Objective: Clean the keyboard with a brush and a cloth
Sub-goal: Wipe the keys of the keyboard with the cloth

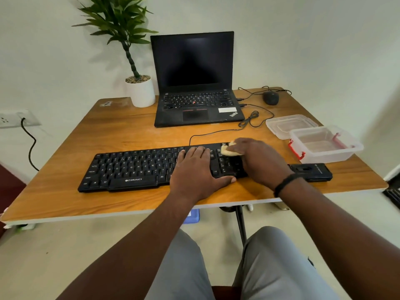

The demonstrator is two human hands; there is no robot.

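Keyboard (pixel 151 167) lies across the worktop (pixel 65 169) centre, near its 6 o'clock edge. Your left hand (pixel 194 167) lies flat, fingers straight, pressing the keys to pin it. Your right hand (pixel 257 161) holds the cloth (pixel 227 150), bunched, on the number pad at the 3 o'clock end. The cloth looks soft and light, so keep it wadded. The keyboard looks light, stiff and likely to slide; hold it down. The black case (pixel 311 171) and tub (pixel 324 146) crowd 3 o'clock, and the cable (pixel 207 133) trails at 12. There's open room at 9. No brush visible.
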